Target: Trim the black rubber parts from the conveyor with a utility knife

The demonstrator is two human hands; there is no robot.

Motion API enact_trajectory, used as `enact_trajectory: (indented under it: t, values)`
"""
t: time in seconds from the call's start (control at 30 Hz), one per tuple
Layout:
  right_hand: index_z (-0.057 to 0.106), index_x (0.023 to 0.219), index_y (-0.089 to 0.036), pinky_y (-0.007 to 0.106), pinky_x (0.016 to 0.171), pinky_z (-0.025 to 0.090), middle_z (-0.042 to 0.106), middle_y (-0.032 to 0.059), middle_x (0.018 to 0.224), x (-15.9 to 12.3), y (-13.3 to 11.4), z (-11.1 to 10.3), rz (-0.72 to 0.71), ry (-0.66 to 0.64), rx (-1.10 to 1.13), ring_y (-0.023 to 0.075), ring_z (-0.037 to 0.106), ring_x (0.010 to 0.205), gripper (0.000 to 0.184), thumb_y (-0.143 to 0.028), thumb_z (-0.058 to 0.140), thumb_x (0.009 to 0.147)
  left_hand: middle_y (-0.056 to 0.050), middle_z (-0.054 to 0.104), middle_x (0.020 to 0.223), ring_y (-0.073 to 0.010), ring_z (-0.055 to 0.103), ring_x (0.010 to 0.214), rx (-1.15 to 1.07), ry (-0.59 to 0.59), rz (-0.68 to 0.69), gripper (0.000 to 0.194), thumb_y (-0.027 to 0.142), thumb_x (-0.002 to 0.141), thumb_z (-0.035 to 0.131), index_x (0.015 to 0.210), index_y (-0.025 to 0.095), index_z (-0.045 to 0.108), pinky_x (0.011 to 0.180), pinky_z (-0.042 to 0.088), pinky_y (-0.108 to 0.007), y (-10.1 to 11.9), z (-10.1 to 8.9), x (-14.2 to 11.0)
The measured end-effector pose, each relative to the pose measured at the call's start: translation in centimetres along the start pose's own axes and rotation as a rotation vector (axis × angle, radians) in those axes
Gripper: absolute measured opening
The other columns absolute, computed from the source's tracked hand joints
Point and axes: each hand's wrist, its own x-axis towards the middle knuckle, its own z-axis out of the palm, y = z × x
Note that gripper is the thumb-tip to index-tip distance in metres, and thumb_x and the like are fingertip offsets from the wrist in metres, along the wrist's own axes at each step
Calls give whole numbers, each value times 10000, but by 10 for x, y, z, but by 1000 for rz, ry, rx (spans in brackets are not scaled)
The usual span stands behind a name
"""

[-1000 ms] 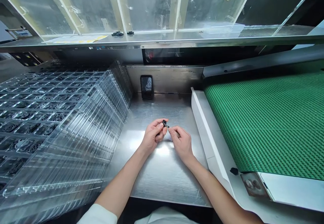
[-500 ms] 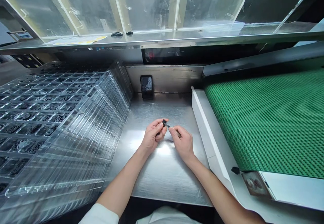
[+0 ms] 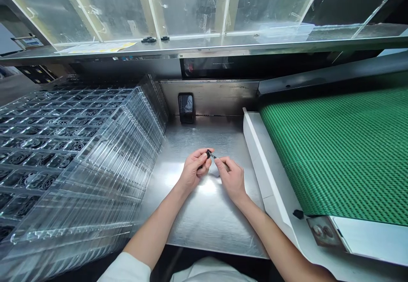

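Observation:
Over the middle of the steel worktop, my left hand pinches a small black plastic part between thumb and fingers. My right hand is closed around a slim knife-like tool, whose thin metal tip points left and meets or nearly meets the part. Most of the tool's handle is hidden in my fingers, so its exact kind is unclear. Both hands are held close together above the worktop.
Tall stacked clear plastic trays with black round parts in their pockets stand on the left. A phone-like device leans on the back wall. At right, a white guard borders the green conveyor belt. A metal shelf crosses above.
The tool's tip has shifted slightly against the black part, and the part appears a little turned in my left hand. The whole view has moved slightly.

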Motion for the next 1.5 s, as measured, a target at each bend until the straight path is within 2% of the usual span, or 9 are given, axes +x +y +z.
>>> enact_trajectory:
  t: [0.3,0.47,0.67,0.83,0.97,1.07,1.13,1.3,1.5]
  values:
    - [644,803,-140,227,651,336,550,5,711,0,0,-1,38,14,67,81,457,664,541,-630,537,1004,33,517,670,1,186,428,-1,-3,5,511,431,860,794,1209,98,624,434,97,-192,-2,-1,1]
    - [639,836,-136,227,658,358,539,18,750,2,-2,-1,43,65,135,91,450,685,588,-693,520,984,27,519,682,-6,181,436,32,-42,-81,505,450,850,784,1186,104,630,437,74,-195,-7,1,0]
    - [618,782,-136,217,619,355,522,5,663,1,-1,1,107,2,174,91,437,639,530,-634,610,963,20,477,638,-24,240,474,116,-79,-133,481,486,869,760,1110,82,659,447,98,-190,-12,8,-3]
    - [651,804,-128,217,616,346,527,12,678,0,1,1,92,23,144,89,442,645,537,-625,562,986,45,473,633,-16,199,433,0,8,-110,426,446,855,795,1070,129,608,418,93,-179,-19,4,0]
    - [689,893,-136,229,645,380,589,24,764,0,-2,1,52,47,119,98,490,682,459,-563,562,1003,22,530,739,-42,360,466,-281,199,-115,371,361,839,801,1024,163,547,415,228,-165,-22,-5,6]
    - [722,943,-163,236,722,423,637,31,872,-2,-5,2,-64,-9,101,107,549,770,332,-479,626,985,-26,593,851,-98,593,671,-346,292,-81,282,304,881,740,981,156,521,605,486,-210,-22,-9,8]
    - [728,1012,-185,228,757,445,649,23,929,-3,-6,6,-164,-71,81,101,575,816,222,-385,639,981,-61,632,947,-156,677,863,-384,331,-75,243,272,892,717,959,152,516,769,550,-275,-22,-7,9]
    - [717,1101,-213,189,762,451,643,-9,1007,-6,0,13,-230,-206,-11,76,597,881,248,-160,613,882,-116,686,1097,-235,696,1062,-399,302,-79,277,281,864,762,960,149,538,834,517,-281,-21,1,5]
    - [728,1019,-198,212,719,425,671,-3,1022,-5,3,12,-237,-171,-71,94,616,874,192,-194,587,890,-157,688,1187,-260,675,1158,-400,201,-52,274,282,856,780,928,131,563,1008,490,-326,-25,3,2]
